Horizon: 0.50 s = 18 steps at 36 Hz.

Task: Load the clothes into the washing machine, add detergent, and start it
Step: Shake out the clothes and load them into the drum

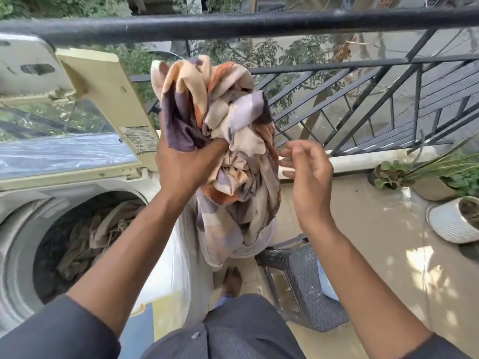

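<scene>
The left hand (184,164) is clenched around a bunched patterned cloth (228,141) in cream, orange and purple, fingers buried in the folds, holding it up at chest height in front of the railing (259,24). The bundle bulges above the fist and a long tail of it hangs down past the wrist toward the floor. The right hand (307,177) is just beside the cloth, on its right, released and holding nothing: fingers loosely spread and a little bent, fingertips close to the fabric, though I can't tell if they actually brush it.

Down to the left of the raised bundle stands the washing machine (23,229), a top-loader with its lid (77,141) folded up and back. Inside the drum (51,255) lies a crumpled brownish garment (98,234). So the cloth in the fist is up and to the right of the drum opening, not over it.

Below the hanging tail there is a white tub (256,244), partly hidden. To the right of that sits a dark woven chair (305,281), and further right, potted plants (453,203) stand on the tiled floor.
</scene>
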### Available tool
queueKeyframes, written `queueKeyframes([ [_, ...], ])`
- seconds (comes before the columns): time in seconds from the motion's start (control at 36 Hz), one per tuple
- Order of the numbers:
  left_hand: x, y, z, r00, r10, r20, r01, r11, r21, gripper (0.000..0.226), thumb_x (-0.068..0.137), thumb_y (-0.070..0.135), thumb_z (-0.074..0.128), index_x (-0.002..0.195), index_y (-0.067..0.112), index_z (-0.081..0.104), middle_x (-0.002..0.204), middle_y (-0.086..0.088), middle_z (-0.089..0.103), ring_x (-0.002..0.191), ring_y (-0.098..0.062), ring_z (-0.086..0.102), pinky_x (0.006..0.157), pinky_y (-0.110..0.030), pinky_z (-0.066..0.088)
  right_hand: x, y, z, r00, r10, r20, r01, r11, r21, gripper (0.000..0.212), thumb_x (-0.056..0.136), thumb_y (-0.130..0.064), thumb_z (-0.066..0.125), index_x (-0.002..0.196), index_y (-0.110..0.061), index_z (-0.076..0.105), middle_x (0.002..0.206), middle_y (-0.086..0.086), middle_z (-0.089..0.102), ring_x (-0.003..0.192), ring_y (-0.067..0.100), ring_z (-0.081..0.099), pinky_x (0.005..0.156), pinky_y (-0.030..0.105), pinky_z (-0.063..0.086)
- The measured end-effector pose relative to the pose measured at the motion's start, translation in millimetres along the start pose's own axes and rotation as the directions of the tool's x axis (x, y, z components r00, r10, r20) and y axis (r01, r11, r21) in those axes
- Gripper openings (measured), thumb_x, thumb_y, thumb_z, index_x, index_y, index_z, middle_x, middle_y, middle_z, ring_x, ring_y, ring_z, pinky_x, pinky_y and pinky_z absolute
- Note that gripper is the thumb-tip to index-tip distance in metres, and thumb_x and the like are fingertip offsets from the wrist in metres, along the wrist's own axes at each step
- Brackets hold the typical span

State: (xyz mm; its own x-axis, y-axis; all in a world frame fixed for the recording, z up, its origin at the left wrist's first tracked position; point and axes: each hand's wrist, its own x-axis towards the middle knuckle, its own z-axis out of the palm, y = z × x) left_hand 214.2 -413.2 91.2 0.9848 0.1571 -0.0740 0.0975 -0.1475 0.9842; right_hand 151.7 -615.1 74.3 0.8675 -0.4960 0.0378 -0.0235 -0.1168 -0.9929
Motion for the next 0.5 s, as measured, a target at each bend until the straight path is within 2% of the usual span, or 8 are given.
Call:
queueKeyframes([
  [0.03, -0.3, 4.4, -2.3, 1.000, -0.001, -0.007, 0.001, 1.000, 0.002, 0.108, 0.051, 0.055, 0.076, 0.136, -0.011, 0.061, 0.131, -0.031, 0.069, 0.114, -0.040, 0.073, 0.086, -0.032, 0.056, -1.0, 17.7, -2.7, 0.997, 0.068, -0.034, -0.070, 0.997, -0.045, 0.017, 0.095, -0.024, 0.057, 0.107, -0.032, 0.065, 0.105, 0.001, 0.074, 0.098, 0.023, 0.072, 0.091, 0.055, 0.058],
  [0.11, -1.5, 21.1, -4.8, 0.999, 0.033, -0.041, -0.034, 0.999, -0.008, 0.093, 0.052, 0.053, 0.076, 0.124, -0.006, 0.070, 0.120, -0.027, 0.075, 0.082, -0.013, 0.071, 0.075, -0.028, 0.062, -5.4, 72.6, -9.0, 0.944, 0.323, 0.063, -0.295, 0.917, -0.270, 0.059, 0.087, -0.005, 0.067, 0.134, -0.033, 0.045, 0.124, 0.004, 0.064, 0.109, 0.024, 0.067, 0.098, 0.057, 0.054],
  [0.19, 1.3, 29.5, -4.9, 0.994, 0.073, -0.082, -0.072, 0.997, 0.007, 0.066, 0.059, 0.043, 0.080, 0.121, 0.022, 0.077, 0.109, 0.009, 0.082, 0.097, 0.000, 0.075, 0.090, -0.030, 0.062, -10.8, 110.8, -6.2, 0.797, 0.573, 0.192, -0.398, 0.738, -0.545, 0.105, 0.078, -0.006, 0.081, 0.158, -0.032, 0.018, 0.143, 0.008, 0.054, 0.130, 0.034, 0.056, 0.107, 0.054, 0.050],
  [0.25, 3.0, 33.1, -4.3, 0.990, 0.109, -0.089, -0.107, 0.994, 0.032, 0.066, 0.061, 0.041, 0.080, 0.126, 0.026, 0.075, 0.108, 0.018, 0.081, 0.103, 0.000, 0.075, 0.092, -0.029, 0.061, -11.5, 126.1, 0.2, 0.727, 0.656, 0.204, -0.461, 0.686, -0.563, 0.116, 0.068, -0.015, 0.092, 0.160, -0.028, 0.022, 0.145, 0.010, 0.056, 0.134, 0.035, 0.054, 0.110, 0.053, 0.048],
  [0.31, 3.5, 34.3, -3.5, 0.987, 0.143, -0.079, -0.140, 0.989, 0.037, 0.062, 0.065, 0.038, 0.081, 0.125, 0.027, 0.075, 0.109, 0.017, 0.081, 0.106, -0.002, 0.076, 0.096, -0.035, 0.062, -8.9, 138.5, 8.1, 0.702, 0.689, 0.180, -0.504, 0.659, -0.558, 0.108, 0.059, -0.029, 0.097, 0.152, -0.020, 0.043, 0.136, 0.011, 0.064, 0.131, 0.033, 0.059, 0.109, 0.049, 0.050],
  [0.36, 3.7, 35.2, -2.2, 0.985, 0.159, -0.067, -0.157, 0.987, 0.037, 0.050, 0.065, 0.038, 0.082, 0.114, 0.030, 0.078, 0.108, 0.015, 0.082, 0.106, -0.007, 0.077, 0.098, -0.043, 0.063, -5.4, 148.1, 15.1, 0.687, 0.706, 0.171, -0.524, 0.644, -0.557, 0.081, 0.070, -0.033, 0.093, 0.140, -0.015, 0.057, 0.131, 0.012, 0.068, 0.127, 0.032, 0.062, 0.108, 0.048, 0.051],
  [0.44, 3.6, 31.8, 0.6, 0.980, 0.195, -0.046, -0.193, 0.980, 0.040, 0.052, 0.067, 0.037, 0.084, 0.118, 0.033, 0.076, 0.114, 0.014, 0.081, 0.113, -0.007, 0.075, 0.103, -0.044, 0.061, 1.3, 160.7, 17.1, 0.726, 0.672, 0.147, -0.541, 0.690, -0.482, 0.043, 0.092, -0.022, 0.073, 0.134, -0.014, 0.063, 0.131, 0.013, 0.069, 0.120, 0.033, 0.064, 0.105, 0.050, 0.053],
  [0.5, 5.8, 25.5, -0.3, 0.980, 0.196, -0.036, -0.194, 0.979, 0.060, 0.065, 0.068, 0.040, 0.086, 0.131, 0.035, 0.072, 0.119, 0.019, 0.079, 0.115, 0.000, 0.073, 0.103, -0.038, 0.060, 6.8, 163.1, 11.1, 0.758, 0.647, 0.080, -0.563, 0.711, -0.422, 0.036, 0.096, -0.023, 0.067, 0.131, -0.018, 0.065, 0.124, 0.007, 0.070, 0.113, 0.028, 0.065, 0.098, 0.044, 0.055],
])
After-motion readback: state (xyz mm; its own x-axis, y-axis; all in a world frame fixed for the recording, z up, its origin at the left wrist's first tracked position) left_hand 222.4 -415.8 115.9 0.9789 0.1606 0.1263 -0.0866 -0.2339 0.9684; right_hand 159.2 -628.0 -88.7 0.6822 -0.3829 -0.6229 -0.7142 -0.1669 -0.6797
